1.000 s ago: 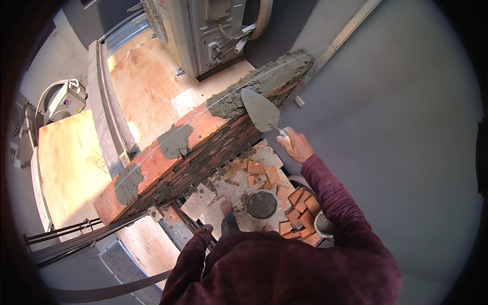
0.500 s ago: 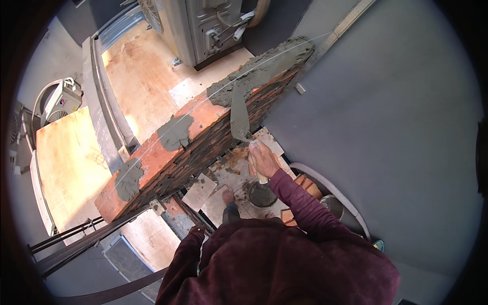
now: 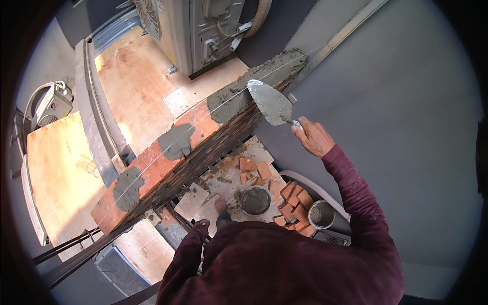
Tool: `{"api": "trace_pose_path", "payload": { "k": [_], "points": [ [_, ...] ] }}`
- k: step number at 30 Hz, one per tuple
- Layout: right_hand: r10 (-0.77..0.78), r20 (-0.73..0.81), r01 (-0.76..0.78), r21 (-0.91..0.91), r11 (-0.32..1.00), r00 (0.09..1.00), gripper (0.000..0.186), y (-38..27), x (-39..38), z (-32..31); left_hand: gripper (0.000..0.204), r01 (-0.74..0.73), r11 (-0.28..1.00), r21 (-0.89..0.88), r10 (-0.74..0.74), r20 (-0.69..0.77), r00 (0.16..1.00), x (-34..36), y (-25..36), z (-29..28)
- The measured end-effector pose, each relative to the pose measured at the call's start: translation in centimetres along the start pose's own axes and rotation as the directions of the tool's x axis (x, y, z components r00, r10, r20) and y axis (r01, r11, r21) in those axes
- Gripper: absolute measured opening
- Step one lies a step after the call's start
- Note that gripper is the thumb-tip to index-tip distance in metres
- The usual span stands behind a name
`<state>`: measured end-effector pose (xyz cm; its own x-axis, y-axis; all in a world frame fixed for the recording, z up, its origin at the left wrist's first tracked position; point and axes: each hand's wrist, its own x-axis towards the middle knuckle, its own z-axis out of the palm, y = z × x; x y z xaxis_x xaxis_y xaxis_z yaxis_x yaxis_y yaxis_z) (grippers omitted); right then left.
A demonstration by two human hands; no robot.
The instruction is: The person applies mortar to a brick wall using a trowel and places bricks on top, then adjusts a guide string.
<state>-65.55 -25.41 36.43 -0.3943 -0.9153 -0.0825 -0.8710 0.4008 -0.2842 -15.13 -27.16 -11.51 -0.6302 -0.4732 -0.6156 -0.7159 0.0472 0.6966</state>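
My right hand (image 3: 316,138) is closed round the handle of a pointed trowel (image 3: 270,103). The blade's tip lies at the edge of the wet mortar (image 3: 226,103) spread over the far end of a brick wall (image 3: 108,207). Two more mortar patches, a middle one (image 3: 175,142) and a near one (image 3: 127,189), sit on the wall's top. A thin white string (image 3: 152,161) runs lengthwise above the wall. My left hand (image 3: 202,226) hangs low by my body; its fingers are too small and dark to make out.
Beside the wall's base stand a round mortar bucket (image 3: 255,200), stacked orange bricks (image 3: 295,202) and a second bucket (image 3: 322,214). A grey wall (image 3: 396,127) rises at the right. An air-conditioner unit (image 3: 185,35) stands on boards (image 3: 129,76) beyond the brick wall.
My right hand has swung up and to the right with the trowel. Its blade has turned and now points up-left across the mortar's edge. The bricks and buckets below are uncovered.
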Motion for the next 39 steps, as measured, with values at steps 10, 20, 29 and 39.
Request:
{"api": "trace_pose_path", "payload": {
  "k": [10,20,29,39],
  "points": [
    [0.027,0.159,0.044,-0.426,0.903,0.987,0.034,-2.1,6.3,-4.8,0.018,-0.019,1.000,0.017,0.019,0.013,1.000,2.3,-3.0,0.9],
    [0.159,0.047,-0.113,-0.512,0.851,0.986,0.042,4.9,9.6,-6.4,0.025,-0.272,0.919,0.287,0.263,0.070,0.962,1.7,-6.0,0.2],
    [0.551,0.332,-0.627,0.198,0.753,0.766,0.041,4.6,11.5,-7.2,0.016,-0.050,0.958,0.283,0.021,0.104,0.994,1.9,-6.4,-1.9],
    [0.331,0.607,-0.645,0.419,0.639,0.722,0.038,-1.0,7.1,-6.0,0.028,0.142,0.982,-0.123,-0.145,-0.017,0.989,1.2,-2.1,0.4]
  ]
}}
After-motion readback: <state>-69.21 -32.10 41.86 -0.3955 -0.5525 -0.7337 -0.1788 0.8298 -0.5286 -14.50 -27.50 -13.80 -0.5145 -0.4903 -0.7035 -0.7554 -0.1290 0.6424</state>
